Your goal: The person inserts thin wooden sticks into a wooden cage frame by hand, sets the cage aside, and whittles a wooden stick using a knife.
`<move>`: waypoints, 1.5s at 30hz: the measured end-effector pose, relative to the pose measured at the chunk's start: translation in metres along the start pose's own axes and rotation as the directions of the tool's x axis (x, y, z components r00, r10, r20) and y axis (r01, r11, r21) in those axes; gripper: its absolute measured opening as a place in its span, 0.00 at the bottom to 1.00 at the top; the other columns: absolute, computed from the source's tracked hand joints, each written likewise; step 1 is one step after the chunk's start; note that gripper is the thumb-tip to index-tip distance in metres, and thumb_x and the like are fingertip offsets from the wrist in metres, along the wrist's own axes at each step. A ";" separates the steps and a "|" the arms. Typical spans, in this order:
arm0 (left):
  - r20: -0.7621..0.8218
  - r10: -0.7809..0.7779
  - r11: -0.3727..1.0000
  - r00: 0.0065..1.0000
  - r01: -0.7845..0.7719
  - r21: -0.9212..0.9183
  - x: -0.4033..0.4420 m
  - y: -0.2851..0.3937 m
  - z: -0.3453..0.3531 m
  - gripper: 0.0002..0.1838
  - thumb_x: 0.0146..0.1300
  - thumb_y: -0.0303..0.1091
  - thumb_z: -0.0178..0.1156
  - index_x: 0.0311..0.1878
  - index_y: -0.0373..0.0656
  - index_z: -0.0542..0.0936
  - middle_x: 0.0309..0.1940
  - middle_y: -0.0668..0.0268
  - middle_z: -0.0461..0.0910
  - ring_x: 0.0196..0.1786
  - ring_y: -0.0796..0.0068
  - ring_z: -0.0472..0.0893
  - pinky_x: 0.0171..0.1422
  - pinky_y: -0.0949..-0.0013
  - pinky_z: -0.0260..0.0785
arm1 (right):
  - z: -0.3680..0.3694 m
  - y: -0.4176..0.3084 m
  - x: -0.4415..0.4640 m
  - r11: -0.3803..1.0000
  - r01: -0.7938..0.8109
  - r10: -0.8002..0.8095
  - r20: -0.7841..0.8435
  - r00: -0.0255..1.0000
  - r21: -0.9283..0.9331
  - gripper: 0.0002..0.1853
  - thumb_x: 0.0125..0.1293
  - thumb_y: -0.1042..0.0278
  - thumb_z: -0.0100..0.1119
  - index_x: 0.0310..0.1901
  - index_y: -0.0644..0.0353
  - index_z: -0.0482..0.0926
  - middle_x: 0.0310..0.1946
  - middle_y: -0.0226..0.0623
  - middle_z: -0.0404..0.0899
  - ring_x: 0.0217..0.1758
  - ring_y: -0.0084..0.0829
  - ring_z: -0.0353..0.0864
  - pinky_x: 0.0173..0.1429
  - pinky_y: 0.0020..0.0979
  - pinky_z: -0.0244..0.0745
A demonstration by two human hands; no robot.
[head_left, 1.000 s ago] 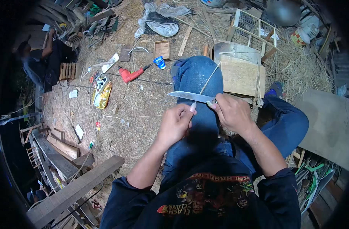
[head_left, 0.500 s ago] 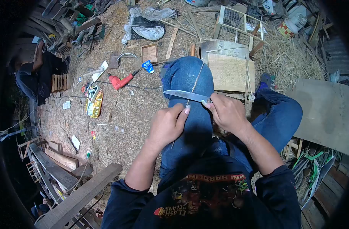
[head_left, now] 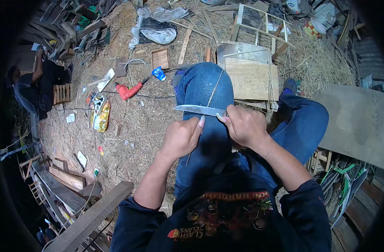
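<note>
Over my raised knee in blue jeans (head_left: 205, 80) lies a thin wooden stick (head_left: 215, 90), running from the top of the knee down past my left hand. My left hand (head_left: 181, 136) is closed around the stick, its thumb along it just below the blade. A knife (head_left: 198, 109) crosses the stick with its tip pointing left. Its handle is mostly hidden in my right hand (head_left: 245, 126), which is closed on it with the thumb resting near the base of the blade.
A red power drill (head_left: 129, 90), a blue cup (head_left: 159, 73) and a small wooden box (head_left: 160, 59) lie on the shaving-strewn floor. Boards (head_left: 253, 80) lie beyond my knee. Another person (head_left: 38, 84) sits at the far left. A wooden beam (head_left: 91, 214) juts in at lower left.
Both hands and the knife have shifted slightly left and down toward my body. The view has also moved a little. The grip on stick and knife is unchanged.
</note>
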State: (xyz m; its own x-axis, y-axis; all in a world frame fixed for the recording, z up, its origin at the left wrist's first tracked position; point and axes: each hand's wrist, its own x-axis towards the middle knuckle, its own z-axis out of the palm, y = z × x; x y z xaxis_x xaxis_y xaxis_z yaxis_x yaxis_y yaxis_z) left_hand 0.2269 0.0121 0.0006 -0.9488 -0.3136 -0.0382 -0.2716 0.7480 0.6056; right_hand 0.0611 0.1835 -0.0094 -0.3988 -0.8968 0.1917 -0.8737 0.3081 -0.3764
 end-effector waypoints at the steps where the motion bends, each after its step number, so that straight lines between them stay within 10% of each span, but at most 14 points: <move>1: 0.005 -0.008 0.995 1.000 0.009 -0.103 0.000 -0.002 -0.001 0.18 0.79 0.39 0.56 0.30 0.41 0.77 0.22 0.53 0.82 0.26 0.45 0.84 0.31 0.47 0.75 | -0.001 0.000 0.001 1.000 -0.002 0.002 0.002 1.000 0.001 0.17 0.76 0.49 0.59 0.35 0.54 0.75 0.23 0.39 0.81 0.25 0.41 0.87 0.26 0.43 0.79; 45: -0.068 0.095 0.988 0.993 -0.085 0.129 0.010 0.007 0.011 0.16 0.75 0.36 0.60 0.28 0.43 0.75 0.17 0.57 0.78 0.20 0.51 0.82 0.24 0.51 0.72 | 0.005 0.046 0.033 0.980 0.164 -0.171 -0.053 0.984 -0.111 0.22 0.74 0.43 0.59 0.31 0.54 0.73 0.19 0.36 0.78 0.20 0.37 0.85 0.22 0.39 0.78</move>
State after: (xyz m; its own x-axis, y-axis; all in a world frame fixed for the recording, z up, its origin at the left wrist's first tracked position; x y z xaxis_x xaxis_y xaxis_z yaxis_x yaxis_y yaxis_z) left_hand 0.2134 0.0206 -0.0047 -0.9571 -0.2804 0.0731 -0.2083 0.8412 0.4991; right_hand 0.0088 0.1664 -0.0254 -0.2579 -0.9181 0.3011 -0.9528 0.1899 -0.2369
